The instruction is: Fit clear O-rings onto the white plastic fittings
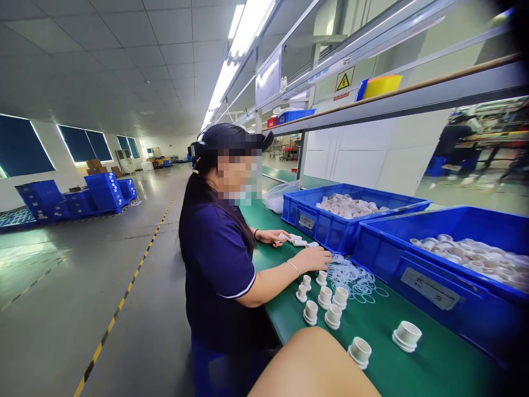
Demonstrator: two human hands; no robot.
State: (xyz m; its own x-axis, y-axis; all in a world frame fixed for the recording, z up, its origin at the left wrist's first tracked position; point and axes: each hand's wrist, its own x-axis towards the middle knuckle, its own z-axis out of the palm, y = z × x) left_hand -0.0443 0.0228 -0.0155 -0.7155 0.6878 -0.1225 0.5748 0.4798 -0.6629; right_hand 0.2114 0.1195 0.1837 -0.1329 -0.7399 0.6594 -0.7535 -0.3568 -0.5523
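At the bottom edge, a bare forearm (314,364) of the camera wearer crosses the green workbench (413,364). Neither of the wearer's hands shows, so whether they are open or closed cannot be told.

Just beyond the forearm, two white plastic threaded fittings (360,351) stand upright on the bench, a little apart from each other. A bit farther stands a loose cluster of about seven smaller white fittings (325,300), also upright. Whether any already carry a ring is too small to tell. Touching that cluster on its far side lies a tangled heap of thin white sealing rings (351,278), spread flat on the green surface. Judging by the few parts set out and the many left in the bins, the work looks far from finished.

To the right, a near blue bin (430,275) holds a shallow layer of white fittings lying jumbled; a label plate sits on its front wall. Behind it, a far blue bin (330,223) holds a similar pile. A clear plastic bag (279,198) lies beyond that.

A co-worker in a dark blue shirt and cap (219,264) sits at the bench's left side. One hand (316,258) rests on the ring heap; the other hand (273,237) pinches a white fitting.

Far off, stacked blue crates (105,190) stand on the shiny floor beside yellow-black floor tape (124,298).
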